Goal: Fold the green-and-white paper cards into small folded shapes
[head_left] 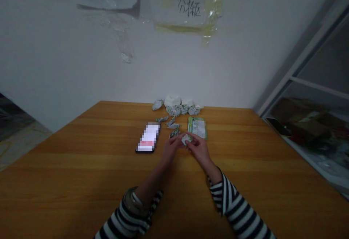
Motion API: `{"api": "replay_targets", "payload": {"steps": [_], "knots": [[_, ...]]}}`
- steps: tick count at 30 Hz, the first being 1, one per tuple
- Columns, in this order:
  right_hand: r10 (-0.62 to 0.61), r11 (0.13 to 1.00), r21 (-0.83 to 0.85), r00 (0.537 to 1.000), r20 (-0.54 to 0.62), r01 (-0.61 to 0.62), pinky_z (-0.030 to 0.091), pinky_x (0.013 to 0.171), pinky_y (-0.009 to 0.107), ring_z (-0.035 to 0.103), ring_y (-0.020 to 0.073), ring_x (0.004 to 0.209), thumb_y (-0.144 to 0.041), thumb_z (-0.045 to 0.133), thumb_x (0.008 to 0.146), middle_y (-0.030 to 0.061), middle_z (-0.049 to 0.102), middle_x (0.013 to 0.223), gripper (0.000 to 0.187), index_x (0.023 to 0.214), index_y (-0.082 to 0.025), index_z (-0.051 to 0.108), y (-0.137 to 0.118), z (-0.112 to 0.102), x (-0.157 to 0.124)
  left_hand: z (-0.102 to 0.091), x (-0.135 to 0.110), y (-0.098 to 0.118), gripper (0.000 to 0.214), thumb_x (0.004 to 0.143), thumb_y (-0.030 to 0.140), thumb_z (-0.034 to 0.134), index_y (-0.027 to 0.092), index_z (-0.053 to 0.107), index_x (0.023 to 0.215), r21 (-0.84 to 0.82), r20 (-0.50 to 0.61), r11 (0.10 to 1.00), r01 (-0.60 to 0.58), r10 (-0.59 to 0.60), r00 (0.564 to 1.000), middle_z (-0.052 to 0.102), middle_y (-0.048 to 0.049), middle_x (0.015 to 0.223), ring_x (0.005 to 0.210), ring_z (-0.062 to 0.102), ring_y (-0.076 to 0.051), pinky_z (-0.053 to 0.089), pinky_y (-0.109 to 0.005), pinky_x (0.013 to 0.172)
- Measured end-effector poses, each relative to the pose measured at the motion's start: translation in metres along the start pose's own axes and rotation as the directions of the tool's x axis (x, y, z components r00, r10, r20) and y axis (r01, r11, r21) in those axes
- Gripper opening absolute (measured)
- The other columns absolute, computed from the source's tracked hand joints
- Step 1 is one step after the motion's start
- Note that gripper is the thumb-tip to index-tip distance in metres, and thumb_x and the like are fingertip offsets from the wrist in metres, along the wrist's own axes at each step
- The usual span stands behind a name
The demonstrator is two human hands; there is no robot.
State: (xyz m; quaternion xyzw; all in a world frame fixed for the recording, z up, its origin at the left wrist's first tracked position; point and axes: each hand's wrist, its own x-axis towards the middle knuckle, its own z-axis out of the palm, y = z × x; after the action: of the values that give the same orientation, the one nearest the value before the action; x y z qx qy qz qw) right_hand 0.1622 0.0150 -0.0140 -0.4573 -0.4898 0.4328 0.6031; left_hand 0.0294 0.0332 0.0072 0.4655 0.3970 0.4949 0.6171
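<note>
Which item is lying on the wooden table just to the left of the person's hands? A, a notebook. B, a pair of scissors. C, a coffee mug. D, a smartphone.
D. A smartphone lies flat on the wooden table, just left of the left hand.
</note>
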Motion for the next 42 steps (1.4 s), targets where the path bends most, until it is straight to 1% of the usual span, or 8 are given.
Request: {"api": "replay_targets", "payload": {"steps": [4,8,18,23,27,30,37,42], "knots": [[-0.009,0.998,0.067,0.998,0.065,0.005,0.042,0.04,0.019,0.054,0.0097,0.043,-0.031,0.074,0.069,-0.0087,0.055,0.058,0.066,0.129,-0.025,0.048,0.004,0.004,-0.001,-0.005,0.001,-0.005,0.031,0.063,0.033,0.076,0.013,0.075,0.086,0.18,-0.093,0.98,-0.079,0.097,0.991,0.075,-0.0096,0.081,0.073,0.069,-0.024,0.053,-0.033,0.068],[-0.029,0.999,-0.024,0.991,0.131,0.033,0.047,0.044,0.019,0.053,0.0091,0.044,-0.03,0.073,0.069,-0.0082,0.053,0.057,0.047,0.114,-0.023,0.061,0.002,0.005,-0.004,-0.011,0.002,-0.011,0.013,0.068,0.027,0.071,0.015,0.074,0.074,0.364,-0.105,0.915,-0.177,0.229,0.968,0.074,-0.0077,0.071,0.066,0.068,-0.023,0.051,-0.032,0.063],[0.059,0.994,-0.092,0.996,0.074,-0.052,0.051,0.046,0.025,0.066,0.0172,0.051,-0.041,0.069,0.074,0.0038,0.073,0.07,0.036,0.101,-0.017,0.072,0.005,-0.006,0.001,-0.011,0.001,-0.004,0.018,0.084,0.03,0.057,0.02,0.072,0.088,0.636,0.19,0.671,-0.381,0.342,0.92,0.074,-0.0064,0.088,0.079,0.066,-0.022,0.048,-0.032,0.071],[-0.009,0.984,-0.175,0.996,0.092,0.025,0.052,0.047,0.025,0.064,0.0155,0.049,-0.034,0.067,0.076,0.0024,0.071,0.066,0.024,0.092,-0.019,0.075,0.0,-0.006,-0.002,-0.01,-0.001,-0.002,0.018,0.085,0.028,0.056,0.019,0.071,0.081,0.707,0.234,0.566,-0.423,0.377,0.896,0.071,-0.0054,0.079,0.075,0.063,-0.02,0.046,-0.03,0.068],[0.037,0.998,-0.052,0.999,0.028,-0.035,0.055,0.049,0.027,0.066,0.017,0.053,-0.039,0.071,0.072,0.0032,0.072,0.072,0.025,0.086,-0.018,0.074,-0.003,-0.001,-0.003,-0.007,-0.004,0.002,0.02,0.086,0.028,0.054,0.018,0.07,0.08,0.705,0.228,0.544,-0.454,0.432,0.873,0.069,-0.0044,0.075,0.07,0.062,-0.019,0.044,-0.028,0.065],[0.038,0.997,0.062,0.999,-0.001,-0.038,0.056,0.05,0.028,0.067,0.0175,0.054,-0.041,0.074,0.069,0.0031,0.073,0.074,0.027,0.084,-0.018,0.072,-0.004,0.001,-0.002,-0.006,-0.006,0.004,0.02,0.086,0.031,0.055,0.018,0.069,0.08,0.68,0.166,0.59,-0.435,0.455,0.875,0.069,-0.0043,0.075,0.069,0.062,-0.018,0.044,-0.028,0.064],[0.05,0.974,0.224,0.997,-0.054,-0.037,0.056,0.053,0.027,0.067,0.0158,0.055,-0.038,0.076,0.068,0.0027,0.075,0.078,0.023,0.08,-0.019,0.069,-0.006,0.001,-0.002,-0.012,0.003,-0.003,0.028,0.078,0.043,0.063,0.015,0.068,0.077,0.304,-0.126,0.924,-0.231,0.279,0.952,0.067,-0.0036,0.071,0.066,0.063,-0.018,0.051,-0.028,0.063],[0.04,0.969,0.247,0.992,-0.12,-0.009,0.058,0.064,0.032,0.071,0.0199,0.07,-0.036,0.076,0.068,0.0069,0.076,0.09,0.022,0.079,-0.019,0.067,-0.01,0.005,-0.005,-0.013,0.006,-0.006,0.034,0.073,0.046,0.068,0.013,0.067,0.081,0.03,-0.216,0.984,-0.178,0.181,0.96,0.069,-0.005,0.08,0.075,0.065,-0.018,0.055,-0.032,0.072]]}}
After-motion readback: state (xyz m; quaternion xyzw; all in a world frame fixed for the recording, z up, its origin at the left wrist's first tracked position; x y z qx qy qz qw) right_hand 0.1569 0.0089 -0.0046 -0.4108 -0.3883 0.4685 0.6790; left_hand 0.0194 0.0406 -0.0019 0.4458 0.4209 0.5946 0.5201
